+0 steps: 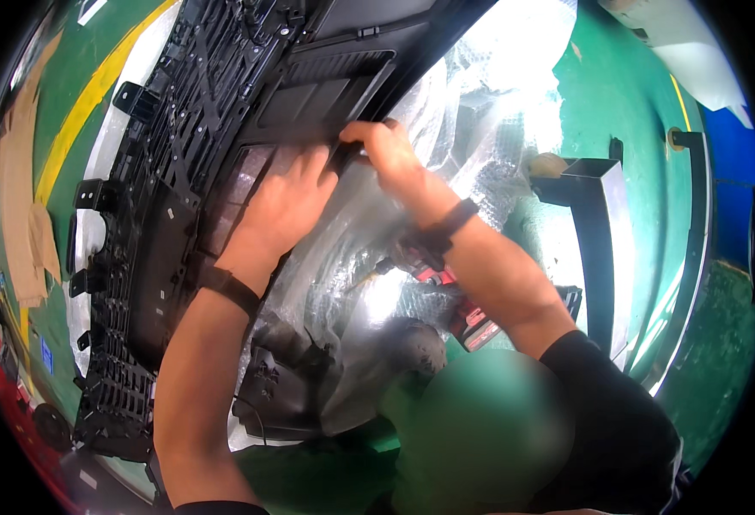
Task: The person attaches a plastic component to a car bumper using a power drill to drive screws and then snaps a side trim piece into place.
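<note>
A large black plastic car bumper with a lattice grille stretches from the upper middle down the left side. My left hand lies over its opening, fingers extended and slightly apart, with the tips near the bumper's right edge. Just to the right, my right hand has its fingers curled over that same edge; the underside of its grip is hidden. Beneath my right forearm lies a red and black cordless drill, partly covered by the arm. Both wrists wear dark bands.
Crumpled clear bubble wrap spreads under and beside the bumper. A dark metal stand post rises at the right, with another metal frame beyond. Cardboard lies on the green floor at left, by a yellow line.
</note>
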Available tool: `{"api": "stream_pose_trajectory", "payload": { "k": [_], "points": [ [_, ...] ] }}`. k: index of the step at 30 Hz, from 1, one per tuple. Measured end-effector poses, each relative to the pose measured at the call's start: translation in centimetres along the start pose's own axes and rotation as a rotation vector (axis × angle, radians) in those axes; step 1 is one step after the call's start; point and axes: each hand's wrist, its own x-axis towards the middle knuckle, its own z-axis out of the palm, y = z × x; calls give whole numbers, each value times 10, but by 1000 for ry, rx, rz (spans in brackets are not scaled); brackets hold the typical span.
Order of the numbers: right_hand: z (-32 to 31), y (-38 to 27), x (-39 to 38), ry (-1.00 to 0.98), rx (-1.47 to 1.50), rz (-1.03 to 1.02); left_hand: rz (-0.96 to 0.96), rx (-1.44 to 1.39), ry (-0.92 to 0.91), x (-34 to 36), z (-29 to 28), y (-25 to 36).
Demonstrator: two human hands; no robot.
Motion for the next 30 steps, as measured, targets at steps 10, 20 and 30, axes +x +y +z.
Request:
{"api": "stream_pose_trajectory", "payload": {
  "k": [10,20,30],
  "points": [
    [25,-14,-6,69,307,220,-363,-484,350,-12,-9,-1],
    [30,-17,-4,11,319,234,-876,-279,602,-9,37,5],
    [38,-4,-1,79,513,151,-865,-267,600,-5,45,7]
  ]
}}
